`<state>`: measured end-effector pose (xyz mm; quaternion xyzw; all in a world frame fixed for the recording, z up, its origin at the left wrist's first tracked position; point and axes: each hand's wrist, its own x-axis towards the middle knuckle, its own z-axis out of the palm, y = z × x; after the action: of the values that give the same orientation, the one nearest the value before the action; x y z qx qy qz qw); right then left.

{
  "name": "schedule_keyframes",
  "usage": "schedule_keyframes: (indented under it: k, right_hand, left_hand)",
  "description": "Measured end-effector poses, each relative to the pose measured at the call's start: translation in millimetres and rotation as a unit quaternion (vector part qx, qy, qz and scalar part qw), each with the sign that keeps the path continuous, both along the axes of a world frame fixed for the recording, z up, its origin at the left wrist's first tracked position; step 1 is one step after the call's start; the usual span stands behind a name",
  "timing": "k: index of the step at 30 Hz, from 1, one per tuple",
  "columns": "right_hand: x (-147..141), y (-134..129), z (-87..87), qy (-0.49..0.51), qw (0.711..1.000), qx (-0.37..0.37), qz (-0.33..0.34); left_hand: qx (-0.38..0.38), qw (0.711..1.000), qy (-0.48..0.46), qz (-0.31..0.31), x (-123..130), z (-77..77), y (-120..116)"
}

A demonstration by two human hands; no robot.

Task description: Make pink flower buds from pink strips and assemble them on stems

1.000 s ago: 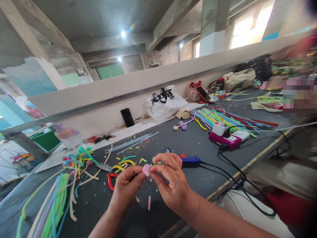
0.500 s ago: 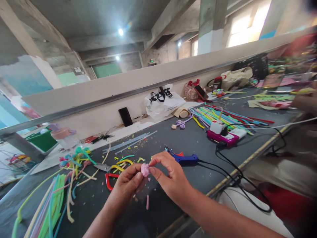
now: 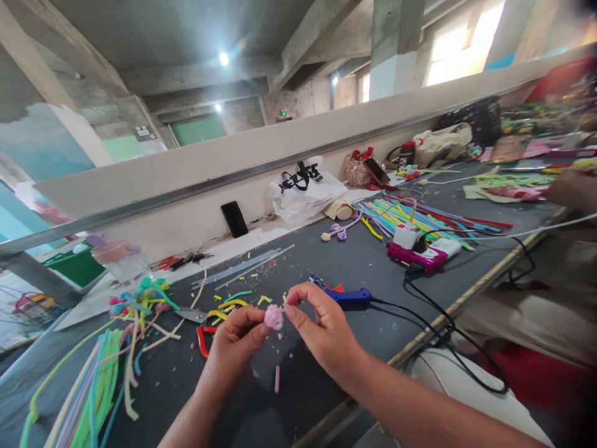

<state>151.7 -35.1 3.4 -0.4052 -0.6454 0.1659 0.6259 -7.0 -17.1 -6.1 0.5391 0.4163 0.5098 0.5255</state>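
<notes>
A small fuzzy pink flower-like piece (image 3: 273, 317) is pinched between the thumb and fingers of my left hand (image 3: 239, 342). Just right of it, my right hand (image 3: 321, 323) has its thumb and forefinger pressed close together; what they hold, if anything, is too small to make out. A short pink stick (image 3: 277, 379) lies on the dark table (image 3: 242, 410) below. Behind my right hand rests a blue glue gun (image 3: 349, 297). Red-handled pliers (image 3: 201, 339) lie beside my left hand.
Bundles of coloured fuzzy stems lie at the left (image 3: 105, 379) and right (image 3: 420, 214). A magenta power strip (image 3: 416, 257) with cables sits right. A black phone (image 3: 234, 219) leans at the back near a white bag (image 3: 305, 194). A person's hand (image 3: 573, 186) shows at far right.
My right hand's fingertips have moved off the pink piece, slightly up and right. The pink piece has turned a little in my left hand.
</notes>
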Motion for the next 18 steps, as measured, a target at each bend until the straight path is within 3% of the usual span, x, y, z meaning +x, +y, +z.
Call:
schedule_keyframes:
  k: [3, 6, 15, 18]
  right_hand:
    - [2.7, 0.5, 1.2, -0.076, 0.992, 0.101, -0.005]
    - [3.2, 0.5, 1.6, -0.139, 0.978, 0.153, -0.011]
    - [-0.1, 2.0, -2.0, -0.176, 0.966, 0.179, -0.060]
    - [0.7, 3.5, -1.3, -0.205, 0.962, 0.178, -0.037]
  left_hand:
    - [-0.023, 0.999, -0.032, -0.023, -1.0, -2.5, 4.3]
    - [-0.028, 0.997, -0.052, -0.045, -1.3, -2.1, 6.5]
    - [-0.050, 0.994, -0.023, -0.091, -4.7, -0.7, 8.2]
    - [-0.054, 0.991, -0.033, -0.116, -6.8, -0.3, 8.9]
